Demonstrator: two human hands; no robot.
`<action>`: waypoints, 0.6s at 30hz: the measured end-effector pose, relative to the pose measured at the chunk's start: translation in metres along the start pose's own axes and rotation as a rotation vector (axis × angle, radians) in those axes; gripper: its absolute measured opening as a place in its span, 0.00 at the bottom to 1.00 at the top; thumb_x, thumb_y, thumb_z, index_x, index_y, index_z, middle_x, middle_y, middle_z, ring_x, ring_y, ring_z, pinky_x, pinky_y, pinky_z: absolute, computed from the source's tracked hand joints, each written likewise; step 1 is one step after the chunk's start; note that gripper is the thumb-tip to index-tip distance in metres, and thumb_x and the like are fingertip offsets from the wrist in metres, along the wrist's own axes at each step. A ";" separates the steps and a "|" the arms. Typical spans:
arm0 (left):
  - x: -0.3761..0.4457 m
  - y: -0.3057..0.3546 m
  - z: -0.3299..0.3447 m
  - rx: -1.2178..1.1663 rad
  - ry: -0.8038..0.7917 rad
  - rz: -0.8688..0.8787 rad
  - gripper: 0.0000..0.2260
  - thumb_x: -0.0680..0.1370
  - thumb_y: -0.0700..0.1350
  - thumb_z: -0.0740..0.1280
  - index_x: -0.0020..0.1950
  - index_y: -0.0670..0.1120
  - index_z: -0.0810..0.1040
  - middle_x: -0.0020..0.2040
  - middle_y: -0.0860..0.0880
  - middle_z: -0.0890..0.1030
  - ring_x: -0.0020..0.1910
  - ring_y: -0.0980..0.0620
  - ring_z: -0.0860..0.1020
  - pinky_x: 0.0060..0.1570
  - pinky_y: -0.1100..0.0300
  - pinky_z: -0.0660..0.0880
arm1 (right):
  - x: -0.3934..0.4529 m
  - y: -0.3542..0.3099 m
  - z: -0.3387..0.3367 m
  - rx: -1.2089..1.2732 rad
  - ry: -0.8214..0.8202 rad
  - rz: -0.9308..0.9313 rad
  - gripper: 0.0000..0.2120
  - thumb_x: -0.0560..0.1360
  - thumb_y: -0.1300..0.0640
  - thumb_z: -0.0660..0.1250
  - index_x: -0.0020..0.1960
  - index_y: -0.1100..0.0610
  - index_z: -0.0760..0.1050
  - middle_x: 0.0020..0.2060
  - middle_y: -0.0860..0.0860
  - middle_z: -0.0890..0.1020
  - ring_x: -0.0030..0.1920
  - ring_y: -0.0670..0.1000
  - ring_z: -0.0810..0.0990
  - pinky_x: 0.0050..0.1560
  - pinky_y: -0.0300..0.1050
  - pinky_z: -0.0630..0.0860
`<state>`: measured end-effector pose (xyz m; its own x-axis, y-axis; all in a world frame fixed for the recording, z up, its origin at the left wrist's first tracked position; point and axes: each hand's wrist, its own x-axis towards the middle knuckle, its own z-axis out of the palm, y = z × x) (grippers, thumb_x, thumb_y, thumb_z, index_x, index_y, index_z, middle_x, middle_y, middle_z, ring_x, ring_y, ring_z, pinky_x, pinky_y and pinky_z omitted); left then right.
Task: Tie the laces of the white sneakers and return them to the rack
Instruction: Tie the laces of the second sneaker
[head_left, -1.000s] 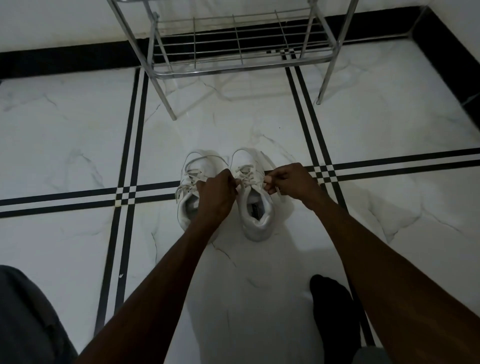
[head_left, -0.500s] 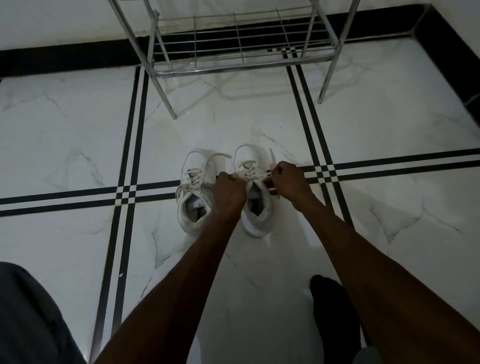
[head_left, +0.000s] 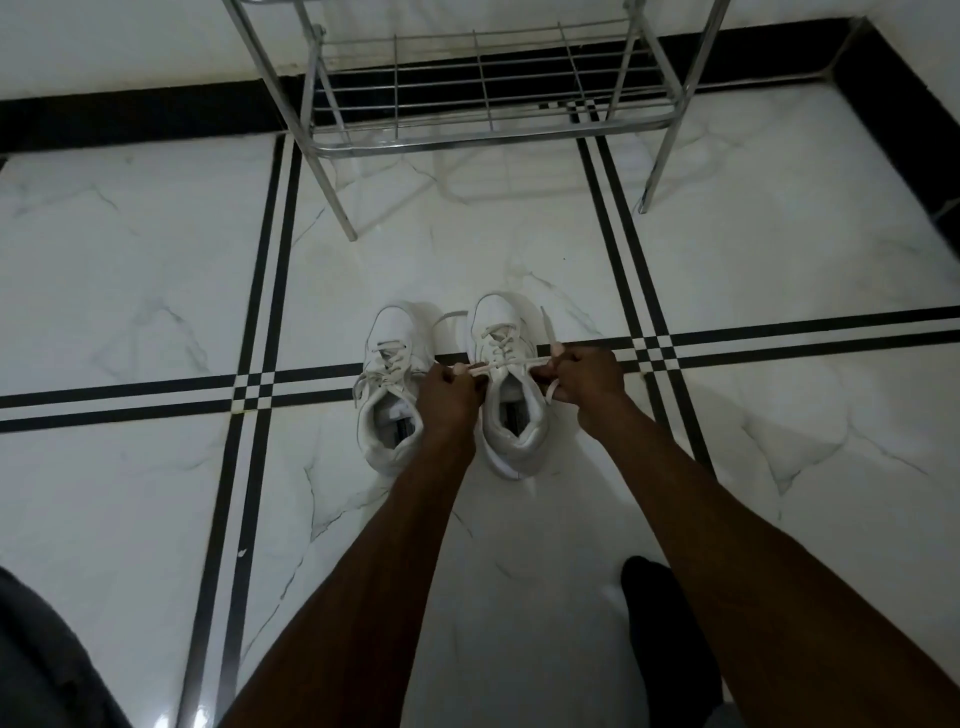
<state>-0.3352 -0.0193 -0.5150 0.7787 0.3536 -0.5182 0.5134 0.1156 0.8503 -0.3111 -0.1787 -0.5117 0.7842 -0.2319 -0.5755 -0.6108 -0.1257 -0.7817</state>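
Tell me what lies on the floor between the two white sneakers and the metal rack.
In the head view, nothing: only bare marble floor separates the sneakers from the rack. Both sneakers sit on the floor, short of the rack's front legs.

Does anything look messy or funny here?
A little. The left sneaker has loose laces flopping over its side. Both hands are pulling the right sneaker's lace tight.

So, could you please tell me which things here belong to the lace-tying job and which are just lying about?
Part of the job:
right sneaker, laces pulled taut
left sneaker
left hand
right hand
metal rack

Lying about:
dark object by the right arm
grey fabric, bottom left
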 end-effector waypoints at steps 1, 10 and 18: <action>0.000 0.000 0.000 0.011 -0.006 -0.002 0.07 0.77 0.47 0.63 0.41 0.46 0.75 0.46 0.40 0.82 0.53 0.36 0.83 0.57 0.40 0.81 | 0.004 0.003 0.000 0.009 -0.005 0.000 0.10 0.73 0.63 0.72 0.35 0.54 0.79 0.46 0.64 0.86 0.50 0.64 0.86 0.55 0.67 0.81; 0.006 0.020 -0.025 0.662 -0.181 0.308 0.12 0.81 0.50 0.61 0.43 0.43 0.76 0.45 0.40 0.85 0.44 0.41 0.84 0.44 0.46 0.83 | -0.008 -0.029 -0.026 -0.460 -0.248 -0.113 0.16 0.81 0.54 0.62 0.52 0.66 0.81 0.51 0.63 0.85 0.51 0.60 0.83 0.56 0.61 0.82; 0.015 0.071 -0.047 0.696 -0.255 0.366 0.18 0.84 0.48 0.61 0.42 0.38 0.81 0.39 0.45 0.83 0.34 0.54 0.76 0.29 0.73 0.68 | -0.003 -0.059 -0.038 0.042 -0.319 -0.066 0.14 0.82 0.48 0.62 0.45 0.56 0.78 0.51 0.56 0.87 0.50 0.52 0.83 0.44 0.45 0.74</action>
<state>-0.3041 0.0372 -0.4581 0.9549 0.0259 -0.2957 0.2521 -0.5970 0.7616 -0.2817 -0.2075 -0.4545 0.8207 0.0903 -0.5642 -0.5576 -0.0895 -0.8253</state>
